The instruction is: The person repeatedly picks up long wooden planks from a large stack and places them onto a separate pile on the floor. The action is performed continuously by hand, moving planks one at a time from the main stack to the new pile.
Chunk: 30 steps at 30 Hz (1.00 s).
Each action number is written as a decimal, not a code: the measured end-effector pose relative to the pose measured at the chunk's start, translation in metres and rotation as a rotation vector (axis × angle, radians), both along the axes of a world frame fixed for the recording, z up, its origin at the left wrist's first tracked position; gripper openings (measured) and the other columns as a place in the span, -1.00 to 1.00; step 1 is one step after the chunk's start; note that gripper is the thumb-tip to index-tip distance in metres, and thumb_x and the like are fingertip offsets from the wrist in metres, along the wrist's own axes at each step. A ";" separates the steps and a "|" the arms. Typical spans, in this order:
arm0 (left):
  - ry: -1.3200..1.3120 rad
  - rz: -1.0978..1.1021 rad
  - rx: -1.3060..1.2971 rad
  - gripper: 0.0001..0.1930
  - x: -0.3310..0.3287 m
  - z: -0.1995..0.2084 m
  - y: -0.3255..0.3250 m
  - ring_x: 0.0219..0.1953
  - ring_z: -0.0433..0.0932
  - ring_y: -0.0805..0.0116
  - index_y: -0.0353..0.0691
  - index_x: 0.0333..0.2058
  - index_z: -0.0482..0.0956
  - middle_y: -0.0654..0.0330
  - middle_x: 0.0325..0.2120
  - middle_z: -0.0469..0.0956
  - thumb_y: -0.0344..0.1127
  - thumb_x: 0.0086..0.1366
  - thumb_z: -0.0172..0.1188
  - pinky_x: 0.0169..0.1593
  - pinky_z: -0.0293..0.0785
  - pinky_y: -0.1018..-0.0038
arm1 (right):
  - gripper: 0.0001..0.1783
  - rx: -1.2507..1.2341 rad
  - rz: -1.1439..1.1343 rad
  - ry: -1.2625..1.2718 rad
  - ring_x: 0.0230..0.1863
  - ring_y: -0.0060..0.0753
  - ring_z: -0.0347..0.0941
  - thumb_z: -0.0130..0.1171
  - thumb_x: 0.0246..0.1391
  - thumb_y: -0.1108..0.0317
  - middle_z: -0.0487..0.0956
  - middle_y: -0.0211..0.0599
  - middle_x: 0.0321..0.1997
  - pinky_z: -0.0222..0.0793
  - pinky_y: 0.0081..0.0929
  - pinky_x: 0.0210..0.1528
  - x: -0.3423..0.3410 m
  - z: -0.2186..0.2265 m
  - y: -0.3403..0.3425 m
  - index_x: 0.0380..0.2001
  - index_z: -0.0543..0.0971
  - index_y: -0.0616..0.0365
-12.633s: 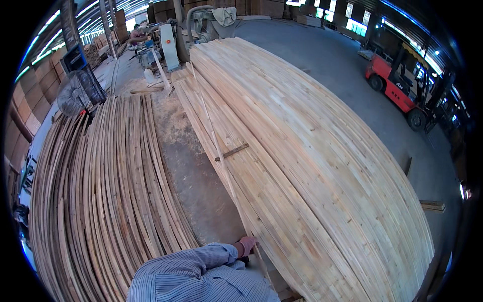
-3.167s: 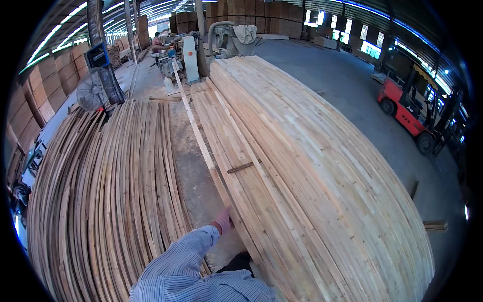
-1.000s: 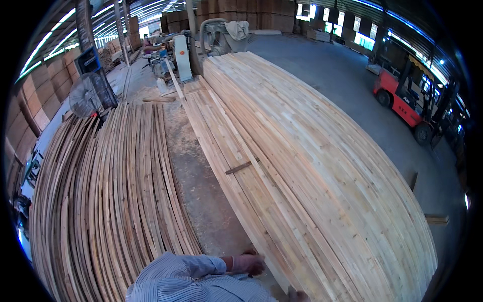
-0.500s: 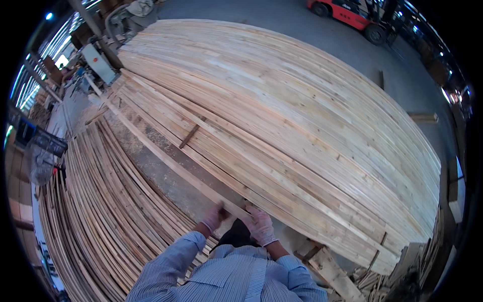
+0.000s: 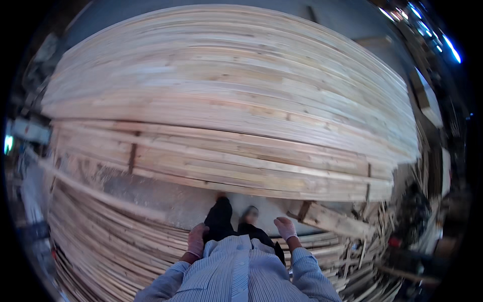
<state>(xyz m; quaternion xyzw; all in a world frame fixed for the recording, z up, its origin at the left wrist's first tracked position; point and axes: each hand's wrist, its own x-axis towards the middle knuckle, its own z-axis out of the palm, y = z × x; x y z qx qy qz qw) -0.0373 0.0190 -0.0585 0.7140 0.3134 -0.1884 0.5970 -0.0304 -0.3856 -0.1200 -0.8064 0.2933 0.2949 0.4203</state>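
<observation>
My left hand [image 5: 196, 239], in a pale thin glove, is beside my dark trouser leg above the lower wood strips. Its fingers are bent and blurred, and I cannot make out anything in it. A long narrow wood strip [image 5: 110, 199] slants down from the far left; its blurred near end lies short of my left hand. My right hand [image 5: 286, 228], also gloved, is to the right of my legs with fingers loosely bent and nothing visible in it. It is nearest to a thick wooden beam [image 5: 334, 220].
A wide stack of pale wood strips [image 5: 236, 95] fills the area ahead. More strips [image 5: 121, 236] lie low on the left, with scrap pieces [image 5: 359, 251] heaped at the right. Grey floor [image 5: 171, 199] runs between the stacks, where my feet stand.
Both hands were on the end of the long strip; now they are apart, away from it. My view has swung to the right, and the red forklift is out of sight.
</observation>
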 end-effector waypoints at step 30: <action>0.488 0.456 -0.382 -0.21 0.363 -0.330 0.006 0.20 0.37 -0.01 0.06 0.28 0.24 0.11 0.22 0.31 0.34 0.19 0.20 0.10 0.35 0.14 | -0.59 -0.148 -0.155 0.268 0.05 -0.04 0.57 0.13 0.16 0.07 0.66 -0.06 -0.04 0.45 -0.27 0.13 -0.145 0.098 0.071 -0.01 0.66 0.02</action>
